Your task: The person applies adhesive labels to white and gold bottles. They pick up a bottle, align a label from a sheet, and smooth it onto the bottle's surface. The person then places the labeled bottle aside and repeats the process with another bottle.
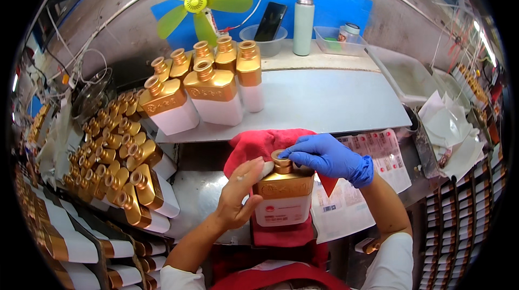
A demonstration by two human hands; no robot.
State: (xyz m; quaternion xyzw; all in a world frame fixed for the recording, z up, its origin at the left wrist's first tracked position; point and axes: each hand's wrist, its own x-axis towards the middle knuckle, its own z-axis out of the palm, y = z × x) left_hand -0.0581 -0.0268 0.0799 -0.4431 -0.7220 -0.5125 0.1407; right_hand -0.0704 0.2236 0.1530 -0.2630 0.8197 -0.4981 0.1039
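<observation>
A white bottle [282, 210] with a gold shoulder and neck stands upright in front of me on a red cloth [273, 141]; small red print marks its white front. My left hand [240, 190] is bare except for a white covering on one fingertip. It rests against the bottle's left shoulder, thumb and fingers curved toward it. My right hand [324, 155], in a blue glove, has its fingertips closed at the bottle's neck and right shoulder. A pointed red piece [327, 184] shows below the glove; whether the hand holds it I cannot tell.
Several gold-and-white bottles [213, 103] stand on the grey board [324, 101] ahead. Many more bottles [146, 182] crowd the left. Printed label sheets [351, 209] lie right of the cloth. Behind are a green fan [195, 2], a flask [304, 28] and a phone [270, 22] in a tub.
</observation>
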